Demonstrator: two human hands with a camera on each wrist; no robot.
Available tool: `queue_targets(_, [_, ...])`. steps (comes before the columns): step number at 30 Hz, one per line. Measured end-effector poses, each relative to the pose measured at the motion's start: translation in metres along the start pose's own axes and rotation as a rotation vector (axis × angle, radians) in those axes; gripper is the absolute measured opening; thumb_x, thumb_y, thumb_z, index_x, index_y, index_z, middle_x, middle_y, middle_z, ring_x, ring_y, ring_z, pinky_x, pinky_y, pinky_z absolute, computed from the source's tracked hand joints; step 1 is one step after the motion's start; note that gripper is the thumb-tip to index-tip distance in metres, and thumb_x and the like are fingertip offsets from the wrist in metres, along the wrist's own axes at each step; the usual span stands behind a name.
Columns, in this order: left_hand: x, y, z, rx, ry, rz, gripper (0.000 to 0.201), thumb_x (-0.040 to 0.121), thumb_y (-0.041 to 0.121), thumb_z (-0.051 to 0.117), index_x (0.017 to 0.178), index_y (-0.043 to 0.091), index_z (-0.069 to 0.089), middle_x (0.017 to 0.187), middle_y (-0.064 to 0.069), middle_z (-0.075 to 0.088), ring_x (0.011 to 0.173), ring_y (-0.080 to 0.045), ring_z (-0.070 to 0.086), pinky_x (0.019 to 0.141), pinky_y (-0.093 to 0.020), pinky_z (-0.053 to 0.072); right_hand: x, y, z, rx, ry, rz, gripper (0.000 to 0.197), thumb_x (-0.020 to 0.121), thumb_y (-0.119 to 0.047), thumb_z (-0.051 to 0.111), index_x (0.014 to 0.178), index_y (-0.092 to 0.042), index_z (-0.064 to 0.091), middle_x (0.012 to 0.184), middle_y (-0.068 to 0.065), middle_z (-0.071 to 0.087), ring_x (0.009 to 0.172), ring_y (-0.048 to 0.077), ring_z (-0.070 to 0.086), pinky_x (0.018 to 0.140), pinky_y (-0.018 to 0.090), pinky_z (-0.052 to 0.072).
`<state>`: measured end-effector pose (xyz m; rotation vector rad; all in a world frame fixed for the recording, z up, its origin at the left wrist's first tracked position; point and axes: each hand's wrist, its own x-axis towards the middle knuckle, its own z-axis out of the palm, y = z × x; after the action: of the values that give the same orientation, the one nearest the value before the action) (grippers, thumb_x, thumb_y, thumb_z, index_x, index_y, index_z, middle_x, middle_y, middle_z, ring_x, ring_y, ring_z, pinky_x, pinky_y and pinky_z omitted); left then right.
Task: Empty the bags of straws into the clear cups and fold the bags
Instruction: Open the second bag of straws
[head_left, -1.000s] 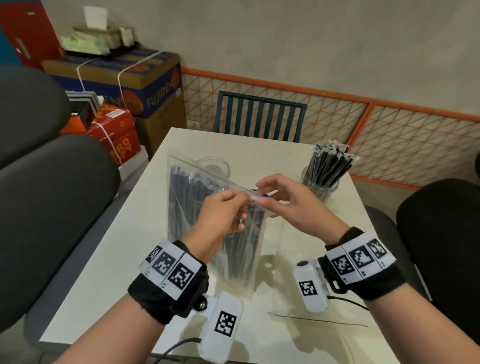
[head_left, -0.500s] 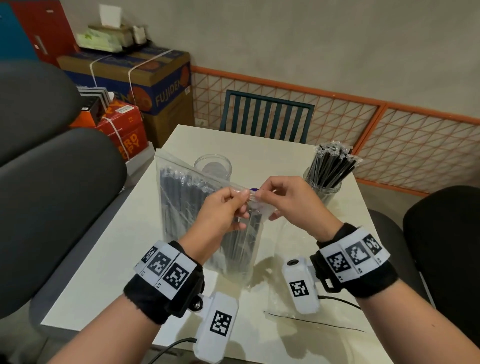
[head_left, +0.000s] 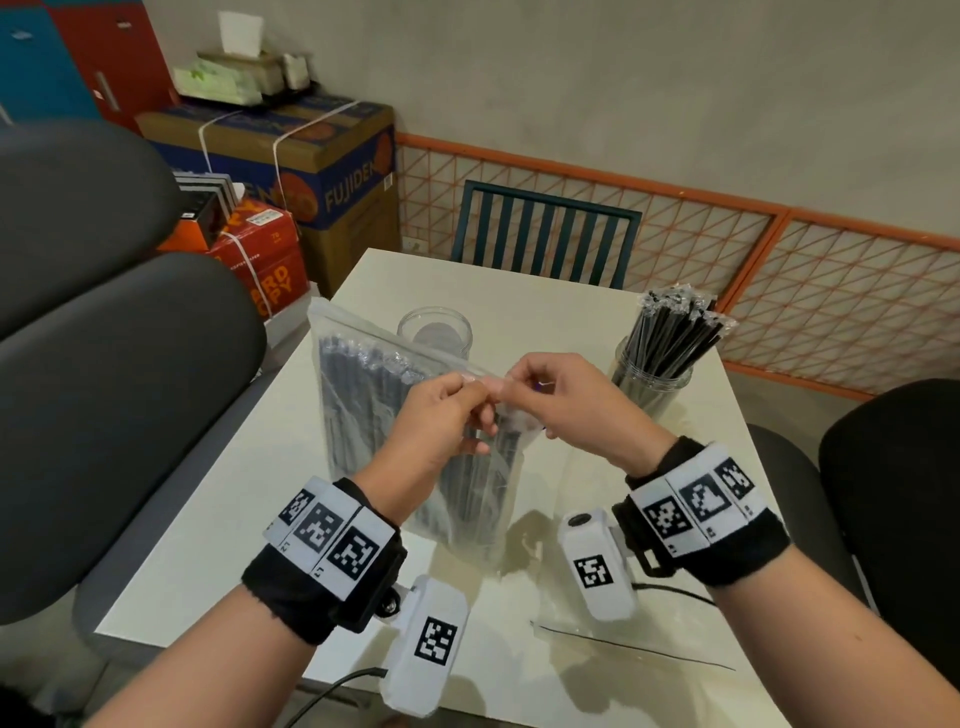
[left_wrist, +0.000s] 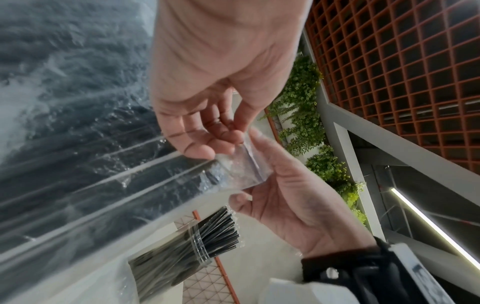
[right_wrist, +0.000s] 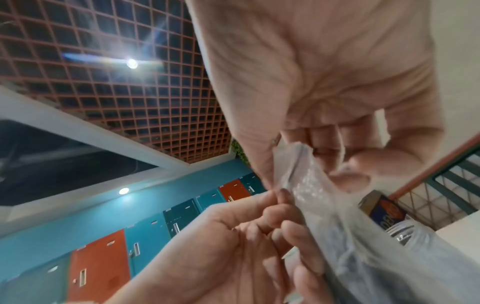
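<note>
A clear zip bag full of black straws stands upright on the white table. My left hand and right hand both pinch its top right corner at the seal strip. In the left wrist view the left hand and the right hand hold the corner of the bag between thumb and fingers. The right wrist view shows the bag in the same pinch. An empty clear cup stands behind the bag. A second clear cup, at the right, holds several black straws.
A flat, empty clear bag lies on the table near its front right edge. A teal chair stands at the far side, and dark padded chairs flank the table. Boxes are stacked at the back left.
Both hands still pinch the bag's top corner, and their fingers have shifted only slightly along the seal. The head view has drifted a little.
</note>
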<state>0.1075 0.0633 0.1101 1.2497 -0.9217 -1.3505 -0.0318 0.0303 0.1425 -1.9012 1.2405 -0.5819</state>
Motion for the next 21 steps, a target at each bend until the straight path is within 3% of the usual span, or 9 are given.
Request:
queue_targets(2, [-0.002, -0.001, 0.002, -0.001, -0.026, -0.008, 0.023, 0.095, 0.015, 0.049, 0.075, 0.01, 0.057, 0.051, 0.003, 0.051, 0.049, -0.008, 0.053, 0.046, -0.021, 0.046, 0.004, -0.001, -0.007, -0.001, -0.039, -0.019, 0.024, 0.091, -0.023, 0.057, 0.082, -0.003, 0.067, 0.059, -0.006, 0.051, 0.051, 0.001, 0.042, 0.053, 0.018, 0.037])
queue_targets(6, [-0.004, -0.002, 0.005, -0.014, -0.012, -0.009, 0.025, 0.095, 0.013, 0.048, 0.071, 0.011, 0.054, 0.047, 0.004, 0.049, 0.05, -0.008, 0.053, 0.05, -0.023, 0.046, 0.009, 0.004, -0.011, 0.123, -0.088, 0.092, 0.022, 0.092, -0.017, 0.057, 0.079, 0.0, 0.066, 0.058, 0.0, 0.047, 0.053, 0.012, 0.035, 0.048, 0.023, 0.031])
queue_targets(9, [-0.007, -0.006, 0.006, 0.001, -0.033, 0.012, 0.028, 0.094, 0.006, 0.046, 0.067, 0.01, 0.053, 0.047, 0.002, 0.047, 0.052, -0.01, 0.055, 0.053, -0.025, 0.046, 0.019, 0.016, -0.001, -0.017, 0.121, 0.11, 0.021, 0.09, -0.011, 0.055, 0.07, -0.01, 0.062, 0.062, -0.002, 0.054, 0.059, 0.011, 0.046, 0.059, 0.025, 0.038])
queue_targets(11, [-0.011, -0.01, 0.005, 0.042, -0.088, 0.026, 0.028, 0.095, 0.009, 0.047, 0.068, 0.01, 0.053, 0.049, 0.002, 0.047, 0.054, -0.01, 0.058, 0.052, -0.025, 0.048, 0.024, 0.02, -0.001, -0.113, 0.238, 0.095, 0.021, 0.089, -0.013, 0.055, 0.069, -0.011, 0.062, 0.07, 0.004, 0.061, 0.07, 0.016, 0.052, 0.068, 0.027, 0.04])
queue_targets(14, [-0.011, -0.004, -0.004, 0.084, -0.09, -0.009, 0.028, 0.094, 0.026, 0.051, 0.071, 0.011, 0.057, 0.054, 0.001, 0.054, 0.058, -0.013, 0.06, 0.053, -0.028, 0.051, 0.024, 0.013, -0.003, -0.12, 0.108, 0.017, 0.021, 0.09, -0.017, 0.055, 0.072, -0.012, 0.063, 0.079, 0.011, 0.066, 0.073, 0.016, 0.054, 0.071, 0.031, 0.044])
queue_targets(17, [0.004, 0.009, -0.016, 0.169, 0.034, -0.084, 0.042, 0.09, 0.047, 0.05, 0.074, 0.01, 0.062, 0.051, -0.001, 0.055, 0.048, -0.013, 0.056, 0.046, -0.025, 0.051, 0.022, 0.004, -0.003, -0.197, -0.002, -0.072, 0.02, 0.092, -0.019, 0.054, 0.079, -0.009, 0.065, 0.073, -0.001, 0.06, 0.061, 0.007, 0.047, 0.06, 0.016, 0.037])
queue_targets(19, [0.014, 0.013, -0.021, 0.171, 0.111, -0.087, 0.039, 0.095, 0.038, 0.045, 0.071, 0.011, 0.057, 0.05, -0.002, 0.05, 0.038, -0.009, 0.048, 0.038, -0.019, 0.045, 0.025, 0.004, -0.002, -0.247, 0.007, -0.09, 0.02, 0.093, -0.021, 0.054, 0.084, -0.008, 0.066, 0.078, 0.0, 0.062, 0.057, 0.003, 0.044, 0.056, 0.013, 0.034])
queue_targets(21, [0.018, 0.01, -0.021, 0.16, 0.151, -0.061, 0.034, 0.098, 0.021, 0.038, 0.068, 0.013, 0.052, 0.051, -0.001, 0.044, 0.033, -0.005, 0.041, 0.035, -0.016, 0.037, 0.029, 0.004, 0.003, -0.295, 0.059, -0.091, 0.018, 0.091, -0.025, 0.055, 0.091, -0.011, 0.066, 0.088, 0.003, 0.066, 0.064, 0.007, 0.048, 0.064, 0.022, 0.039])
